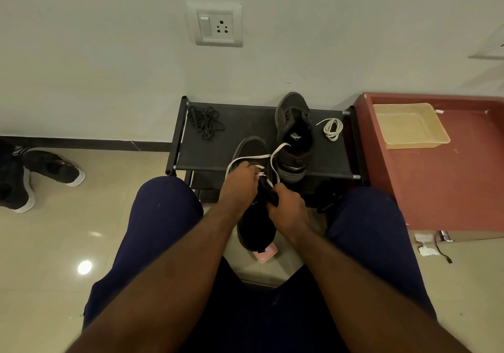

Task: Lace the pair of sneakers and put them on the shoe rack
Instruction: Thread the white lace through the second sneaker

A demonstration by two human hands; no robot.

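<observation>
L hand (240, 179) pinches white lace (252, 157) at eyelets, R hand (287, 206) grips sneaker (255, 232). Risk: hard tug pulls free end thru, ends go uneven.

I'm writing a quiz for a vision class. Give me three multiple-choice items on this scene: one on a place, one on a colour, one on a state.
1. Where is the coiled lace? A in a bucket; B on the shoe rack; C on a chair.
2. What colour is the threaded lace in the held sneaker? A white; B red; C green.
3. What are the left hand and right hand doing? A resting on knees; B waving; C working at the held sneaker.
Answers: B, it lies there beside the second sneaker; A, its loops show white; C, both curl around it.
</observation>
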